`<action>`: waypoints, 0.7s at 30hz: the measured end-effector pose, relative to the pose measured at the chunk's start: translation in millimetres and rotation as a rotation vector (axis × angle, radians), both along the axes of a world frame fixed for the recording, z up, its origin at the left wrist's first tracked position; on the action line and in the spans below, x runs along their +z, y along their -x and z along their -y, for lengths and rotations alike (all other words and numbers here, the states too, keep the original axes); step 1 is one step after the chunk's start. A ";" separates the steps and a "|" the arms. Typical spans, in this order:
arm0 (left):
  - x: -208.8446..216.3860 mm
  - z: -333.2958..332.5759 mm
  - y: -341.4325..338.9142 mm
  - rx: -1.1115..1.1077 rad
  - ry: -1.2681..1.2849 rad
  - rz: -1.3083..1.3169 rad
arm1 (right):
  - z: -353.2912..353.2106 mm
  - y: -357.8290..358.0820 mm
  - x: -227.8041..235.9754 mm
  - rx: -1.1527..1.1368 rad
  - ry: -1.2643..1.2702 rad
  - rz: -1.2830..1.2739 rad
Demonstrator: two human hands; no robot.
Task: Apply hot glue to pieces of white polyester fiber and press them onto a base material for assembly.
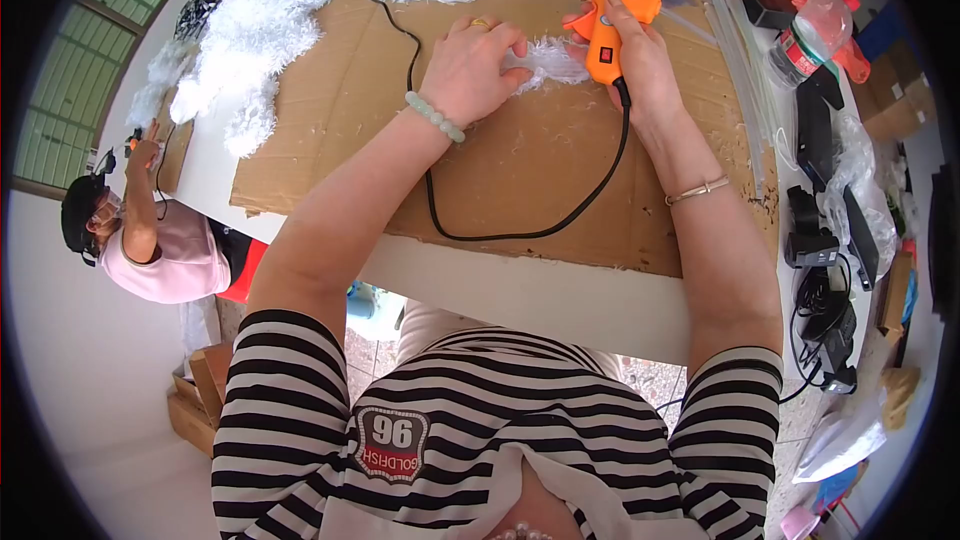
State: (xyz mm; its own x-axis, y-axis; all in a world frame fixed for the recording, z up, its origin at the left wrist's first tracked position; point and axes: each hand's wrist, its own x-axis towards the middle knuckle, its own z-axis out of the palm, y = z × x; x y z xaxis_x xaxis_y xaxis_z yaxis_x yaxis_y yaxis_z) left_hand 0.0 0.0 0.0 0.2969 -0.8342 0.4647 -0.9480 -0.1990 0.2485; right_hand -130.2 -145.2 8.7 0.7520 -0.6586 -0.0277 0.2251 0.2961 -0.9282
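Orange plastic glue gun [603,35] near far edge of white surface [540,295], right of centre; right hand [650,65] gripping its handle. Left hand [468,70] at shaggy translucent strand bundle [557,62], can't tell if pinching. Risks: nozzle, if hot, melting strands; left forearm [345,205] snagging black cord [545,236]. Nozzle points toward left edge, barrel's long axis likewise.

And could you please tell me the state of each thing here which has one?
Orange glue gun: gripped in right hand, nozzle pointing left; switch setting unclear.
Black cord: attached to the gun, looping slack.
White strand bundle: on the cardboard, left hand at its left end.
Cardboard sheet: lying flat, front edge rough.
White strand heaps: loose, fluffy.
Plastic bottle: red cap on; contents unclear.
Clear sticks: lying side by side.
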 end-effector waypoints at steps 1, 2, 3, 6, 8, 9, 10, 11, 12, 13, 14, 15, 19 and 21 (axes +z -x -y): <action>0.9 -1.1 -0.9 -0.008 0.013 0.028 | 1.3 0.0 -0.8 -0.002 0.012 -0.015; 1.4 -2.7 -2.2 -0.017 0.027 0.055 | 2.7 -0.2 -1.6 -0.005 0.023 -0.030; 2.3 -5.8 -8.6 -0.016 0.025 0.059 | 3.9 -1.8 -2.5 -0.005 0.022 -0.027; 5.2 -12.1 -21.9 -0.032 0.016 0.028 | 4.6 -4.5 -3.1 -0.011 0.026 0.010; 8.8 -15.7 -17.7 -0.190 0.184 0.021 | 2.0 -2.6 0.5 -0.020 0.020 -0.006; 8.4 -16.9 -13.1 -0.187 0.184 0.023 | 1.7 -3.1 0.2 -0.017 0.020 -0.005; 7.0 -15.7 -6.0 -0.233 0.169 0.103 | 2.0 -3.2 -0.8 -0.020 0.026 0.003; 5.8 -13.9 -1.1 -0.280 0.155 0.184 | 2.2 -3.4 -1.6 -0.023 0.032 0.011; 4.7 -12.0 1.5 -0.278 0.156 0.183 | 2.2 -3.4 -2.2 -0.022 0.033 0.010; 3.4 -10.2 3.9 -0.260 0.089 0.224 | 2.3 -3.5 -2.6 -0.022 0.030 0.013; 2.2 -9.1 5.6 -0.243 0.023 0.265 | 1.9 -3.6 -2.9 -0.022 0.026 0.015; 1.9 -9.4 6.2 -0.222 -0.043 0.307 | 1.0 -4.0 -2.3 -0.019 0.029 0.015; 7.8 -10.5 -17.3 -0.232 0.032 -0.011 | -4.2 -1.5 3.1 -0.023 0.040 -0.018; 23.1 -23.4 -25.6 -0.197 0.081 -0.540 | -3.0 -2.4 2.1 -0.025 0.039 -0.042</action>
State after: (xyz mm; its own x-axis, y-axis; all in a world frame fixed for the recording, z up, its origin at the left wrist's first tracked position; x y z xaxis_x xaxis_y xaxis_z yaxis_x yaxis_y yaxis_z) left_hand 25.6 23.4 23.1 0.3525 -0.8658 0.3551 -0.6999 0.0079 0.7142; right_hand -127.9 -142.2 10.8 0.7340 -0.6784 -0.0330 0.1929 0.2547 -0.9476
